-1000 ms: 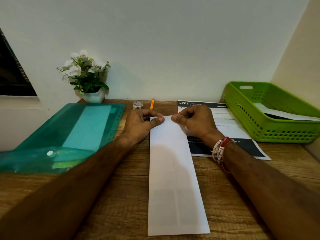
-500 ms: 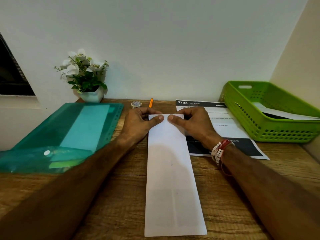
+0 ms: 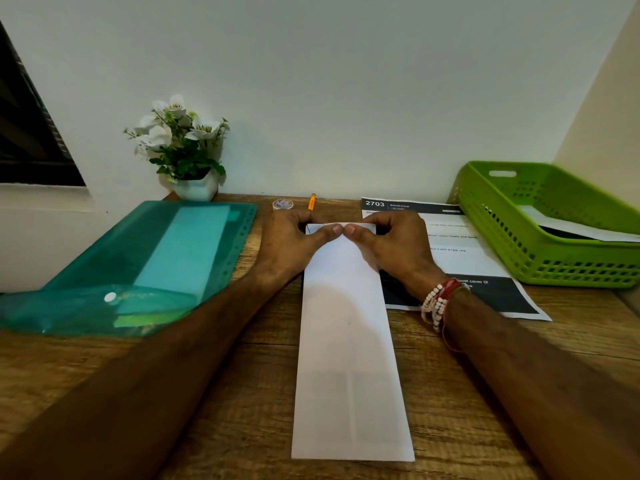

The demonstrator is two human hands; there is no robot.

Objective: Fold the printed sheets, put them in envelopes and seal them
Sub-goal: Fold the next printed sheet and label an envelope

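Observation:
A long white envelope (image 3: 348,344) lies lengthwise on the wooden desk (image 3: 242,403), its far end between my hands. My left hand (image 3: 294,242) pinches the far left corner, thumb lying on top. My right hand (image 3: 388,245) pinches the far right corner the same way, and the two thumb tips almost meet over the middle of the far edge. A printed sheet (image 3: 464,258) with dark bands and the number 2703 lies flat just right of the envelope, partly under my right hand and wrist.
A teal plastic folder (image 3: 138,268) with papers lies at the left. A green basket (image 3: 554,230) holding a white envelope stands at the right. Against the wall are a potted flower (image 3: 187,154), a tape roll (image 3: 282,204) and an orange pen (image 3: 312,201).
Both thumbs have slid inward along the envelope's far edge until they nearly touch. The envelope has shifted slightly left and now lies flatter at its far end.

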